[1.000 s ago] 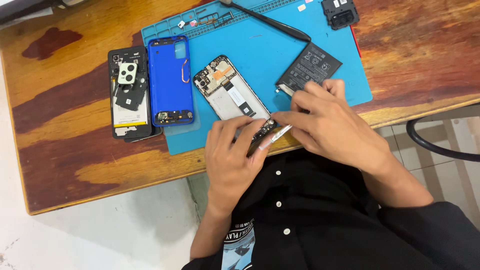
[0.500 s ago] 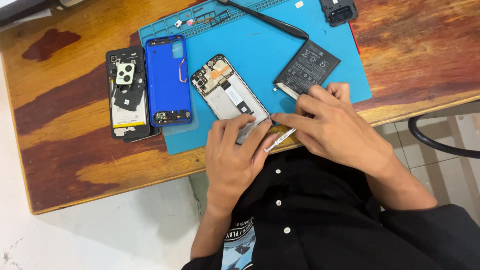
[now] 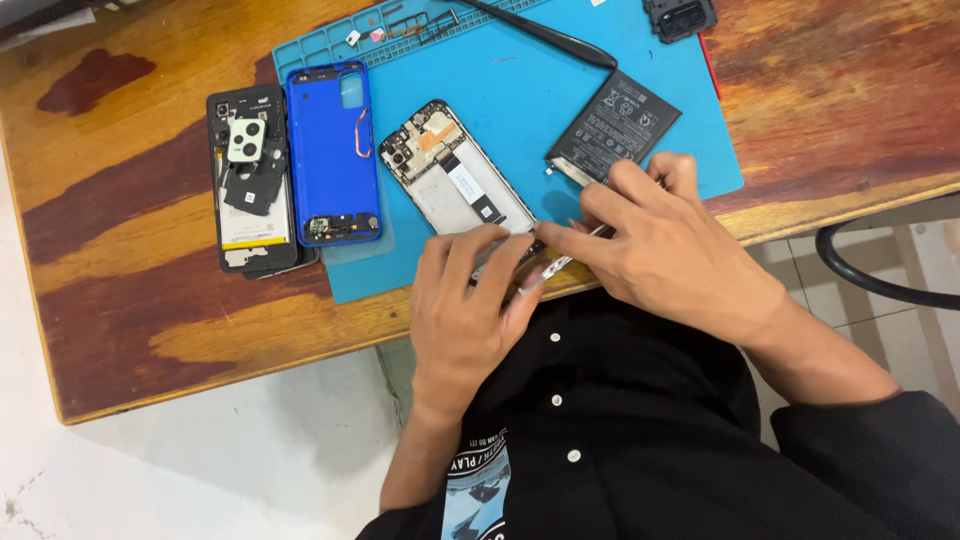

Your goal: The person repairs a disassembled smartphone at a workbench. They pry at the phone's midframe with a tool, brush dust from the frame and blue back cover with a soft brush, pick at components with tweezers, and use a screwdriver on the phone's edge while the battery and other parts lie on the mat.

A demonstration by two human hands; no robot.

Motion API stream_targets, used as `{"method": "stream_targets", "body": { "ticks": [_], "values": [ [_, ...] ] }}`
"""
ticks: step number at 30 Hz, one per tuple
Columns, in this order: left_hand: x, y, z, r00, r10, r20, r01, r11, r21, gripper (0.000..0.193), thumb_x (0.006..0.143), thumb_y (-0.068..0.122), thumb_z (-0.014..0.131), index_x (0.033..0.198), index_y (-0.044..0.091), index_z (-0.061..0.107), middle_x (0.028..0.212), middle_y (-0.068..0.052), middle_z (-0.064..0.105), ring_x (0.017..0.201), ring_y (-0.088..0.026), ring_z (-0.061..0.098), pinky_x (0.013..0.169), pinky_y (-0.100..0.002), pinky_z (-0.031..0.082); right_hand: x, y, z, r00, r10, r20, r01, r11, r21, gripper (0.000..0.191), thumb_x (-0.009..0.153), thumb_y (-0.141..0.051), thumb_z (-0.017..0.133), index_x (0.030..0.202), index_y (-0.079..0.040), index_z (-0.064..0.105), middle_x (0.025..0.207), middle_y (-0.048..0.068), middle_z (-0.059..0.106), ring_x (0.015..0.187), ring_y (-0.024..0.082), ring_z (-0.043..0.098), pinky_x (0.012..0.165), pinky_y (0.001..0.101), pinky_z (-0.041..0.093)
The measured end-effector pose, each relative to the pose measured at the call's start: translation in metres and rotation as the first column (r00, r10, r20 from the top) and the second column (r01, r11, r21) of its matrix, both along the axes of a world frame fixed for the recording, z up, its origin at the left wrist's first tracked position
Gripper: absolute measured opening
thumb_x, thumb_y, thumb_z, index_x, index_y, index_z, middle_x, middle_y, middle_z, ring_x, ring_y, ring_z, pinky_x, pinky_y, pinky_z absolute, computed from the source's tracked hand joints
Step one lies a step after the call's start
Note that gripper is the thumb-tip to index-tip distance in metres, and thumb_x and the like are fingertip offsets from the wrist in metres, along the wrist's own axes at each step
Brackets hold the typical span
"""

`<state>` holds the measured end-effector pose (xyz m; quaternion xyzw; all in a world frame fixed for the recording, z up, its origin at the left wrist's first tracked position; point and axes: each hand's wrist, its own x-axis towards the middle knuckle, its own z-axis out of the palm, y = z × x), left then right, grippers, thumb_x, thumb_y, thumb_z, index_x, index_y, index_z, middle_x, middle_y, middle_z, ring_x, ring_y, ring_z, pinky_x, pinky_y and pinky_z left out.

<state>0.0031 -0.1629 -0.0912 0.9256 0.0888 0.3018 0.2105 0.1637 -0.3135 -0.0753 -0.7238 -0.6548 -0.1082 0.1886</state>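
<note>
It was a phone-repair workshop: a blue repair mat (image 3: 620,60) covered the wooden table's (image 3: 150,300) far edge, strewn with opened phones (image 3: 455,175).

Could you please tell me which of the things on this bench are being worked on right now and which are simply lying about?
In hand:
- opened phone, lower end under the left hand
- thin metal tool, in the right hand

Lying about:
- loose battery
- blue back cover
- second opened phone
- black spudger
- blue mat under them
</note>
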Motion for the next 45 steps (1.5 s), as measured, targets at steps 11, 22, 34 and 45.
{"method": "stream_targets", "body": {
  "ticks": [11,22,34,45],
  "values": [
    [0.003,-0.003,0.006,0.999,0.015,0.034,-0.019,0.992,0.122,0.031,0.087,0.023,0.085,0.116,0.016,0.074,0.113,-0.005,0.062,0.098,-0.027,0.058,0.082,-0.039,0.050,0.002,-0.017,0.002,0.967,0.211,-0.140,-0.125,0.878,0.461,0.047,0.084,-0.039,0.069,0.111,-0.001,0.073,0.085,0.006,0.065,0.073,0.024,0.058,0.070,0.0384,0.044],
    [0.004,-0.004,0.000,0.998,0.032,0.053,-0.039,0.988,0.150,0.026,0.089,0.021,0.085,0.113,0.016,0.076,0.110,-0.002,0.063,0.095,-0.025,0.058,0.080,-0.037,0.050,-0.008,-0.013,-0.020,0.945,0.238,-0.225,-0.117,0.887,0.447,0.029,0.085,-0.013,0.083,0.105,0.005,0.072,0.094,0.014,0.071,0.092,0.031,0.071,0.081,0.0399,0.058],
    [0.004,-0.003,0.000,0.998,0.021,0.053,-0.029,0.989,0.148,0.027,0.089,0.021,0.084,0.114,0.015,0.075,0.108,-0.001,0.063,0.094,-0.024,0.057,0.080,-0.036,0.050,-0.012,-0.008,-0.013,0.954,0.236,-0.186,-0.141,0.899,0.415,0.030,0.087,-0.008,0.083,0.108,0.007,0.069,0.099,0.016,0.070,0.094,0.032,0.071,0.085,0.0436,0.060],
    [0.003,-0.003,0.001,0.999,0.019,0.044,-0.025,0.989,0.149,0.027,0.089,0.021,0.084,0.114,0.015,0.075,0.108,-0.001,0.063,0.094,-0.025,0.057,0.080,-0.037,0.050,-0.013,-0.007,-0.013,0.948,0.246,-0.203,-0.148,0.903,0.403,0.031,0.088,-0.013,0.082,0.107,0.008,0.069,0.100,0.016,0.071,0.095,0.033,0.071,0.085,0.0436,0.060]
  ]
}}
